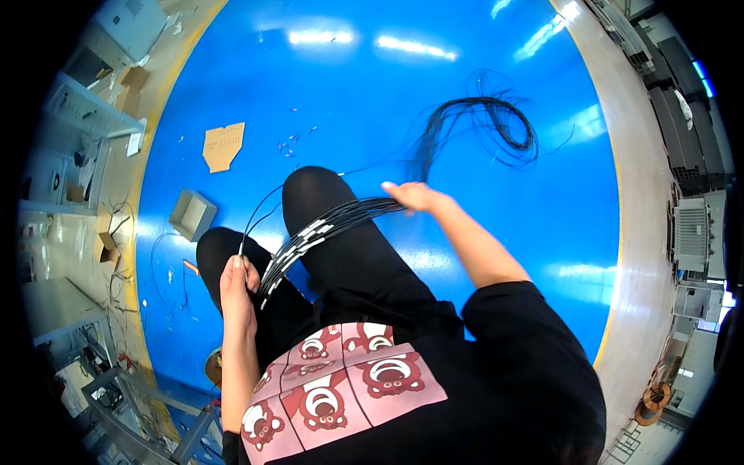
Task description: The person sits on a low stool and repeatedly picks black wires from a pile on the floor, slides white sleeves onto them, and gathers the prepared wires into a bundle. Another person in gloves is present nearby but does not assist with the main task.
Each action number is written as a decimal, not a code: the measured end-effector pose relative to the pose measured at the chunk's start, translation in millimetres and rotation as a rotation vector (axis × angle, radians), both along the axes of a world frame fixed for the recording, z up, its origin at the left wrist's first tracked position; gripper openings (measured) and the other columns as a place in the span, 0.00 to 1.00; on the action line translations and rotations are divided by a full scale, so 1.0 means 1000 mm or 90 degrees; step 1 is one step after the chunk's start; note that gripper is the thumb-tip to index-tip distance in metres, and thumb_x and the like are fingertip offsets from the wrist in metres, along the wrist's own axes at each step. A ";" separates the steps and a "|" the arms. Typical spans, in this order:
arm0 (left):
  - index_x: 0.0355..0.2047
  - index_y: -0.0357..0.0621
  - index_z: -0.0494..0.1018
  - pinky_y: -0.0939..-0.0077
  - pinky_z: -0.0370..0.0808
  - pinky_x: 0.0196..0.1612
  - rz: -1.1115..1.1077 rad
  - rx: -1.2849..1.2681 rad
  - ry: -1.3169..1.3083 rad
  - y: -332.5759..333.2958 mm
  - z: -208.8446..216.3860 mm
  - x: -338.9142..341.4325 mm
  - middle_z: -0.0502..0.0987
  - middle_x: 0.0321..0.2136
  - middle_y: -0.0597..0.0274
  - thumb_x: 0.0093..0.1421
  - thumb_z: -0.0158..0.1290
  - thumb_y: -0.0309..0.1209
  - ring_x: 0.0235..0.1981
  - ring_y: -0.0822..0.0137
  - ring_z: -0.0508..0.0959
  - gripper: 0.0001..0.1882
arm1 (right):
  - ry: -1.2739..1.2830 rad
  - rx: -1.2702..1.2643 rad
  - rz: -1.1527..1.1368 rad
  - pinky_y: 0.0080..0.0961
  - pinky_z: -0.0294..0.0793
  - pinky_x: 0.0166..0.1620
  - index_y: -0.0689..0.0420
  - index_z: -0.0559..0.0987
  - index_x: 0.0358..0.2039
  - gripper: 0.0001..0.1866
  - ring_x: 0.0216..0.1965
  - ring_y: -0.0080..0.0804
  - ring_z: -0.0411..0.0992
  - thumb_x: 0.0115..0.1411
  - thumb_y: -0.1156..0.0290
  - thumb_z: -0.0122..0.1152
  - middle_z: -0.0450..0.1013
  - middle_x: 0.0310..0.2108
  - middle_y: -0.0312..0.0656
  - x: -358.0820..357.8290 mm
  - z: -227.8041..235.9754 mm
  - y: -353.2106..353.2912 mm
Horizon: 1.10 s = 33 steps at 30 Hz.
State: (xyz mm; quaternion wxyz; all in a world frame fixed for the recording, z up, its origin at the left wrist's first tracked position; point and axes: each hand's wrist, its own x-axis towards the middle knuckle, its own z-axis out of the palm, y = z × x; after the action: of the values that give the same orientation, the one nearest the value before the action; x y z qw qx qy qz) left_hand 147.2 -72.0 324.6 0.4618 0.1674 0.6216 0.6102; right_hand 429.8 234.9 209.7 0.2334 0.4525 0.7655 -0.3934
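A bundle of thin black wires lies across my raised right thigh, with white marker sleeves near its left ends. My right hand is closed around the bundle beyond the knee, thumb pointing left. From there the wires run out to a loose black coil on the blue floor. Over my left thigh, my left hand pinches the end of a black wire, which arcs up and away past the right knee. The sleeved ends hang just right of that hand.
On the blue floor lie a flat cardboard piece, a small open grey box and several tiny scraps. Cabinets line the left side, with a metal frame at lower left. A wooden cable reel stands at lower right.
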 end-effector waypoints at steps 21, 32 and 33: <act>0.32 0.45 0.66 0.83 0.58 0.29 -0.127 -0.009 0.020 -0.008 0.006 0.008 0.61 0.20 0.73 0.68 0.46 0.39 0.23 0.78 0.59 0.12 | 0.556 0.140 -0.019 0.29 0.72 0.37 0.61 0.78 0.36 0.06 0.34 0.38 0.74 0.61 0.73 0.56 0.75 0.31 0.46 -0.051 0.132 -0.132; 0.35 0.42 0.68 0.84 0.61 0.27 -0.177 -0.075 0.221 -0.014 -0.005 0.007 0.67 0.25 0.74 0.65 0.51 0.31 0.25 0.82 0.62 0.07 | 0.313 -0.148 0.334 0.31 0.73 0.38 0.59 0.80 0.33 0.08 0.32 0.35 0.76 0.56 0.68 0.62 0.78 0.27 0.43 -0.151 0.122 -0.148; 0.36 0.41 0.69 0.83 0.62 0.28 -0.197 -0.087 0.259 -0.015 -0.003 0.008 0.67 0.25 0.72 0.65 0.51 0.32 0.26 0.81 0.63 0.07 | 0.320 -0.168 0.303 0.29 0.72 0.37 0.60 0.79 0.30 0.08 0.30 0.31 0.75 0.56 0.68 0.63 0.76 0.25 0.41 -0.152 0.126 -0.147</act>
State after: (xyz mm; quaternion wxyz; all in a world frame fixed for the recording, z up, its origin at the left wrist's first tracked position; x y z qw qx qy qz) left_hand 155.4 -86.9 321.3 0.4251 0.3482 0.7086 0.4426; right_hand 277.6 88.2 335.7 0.1795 0.1168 0.8253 -0.5225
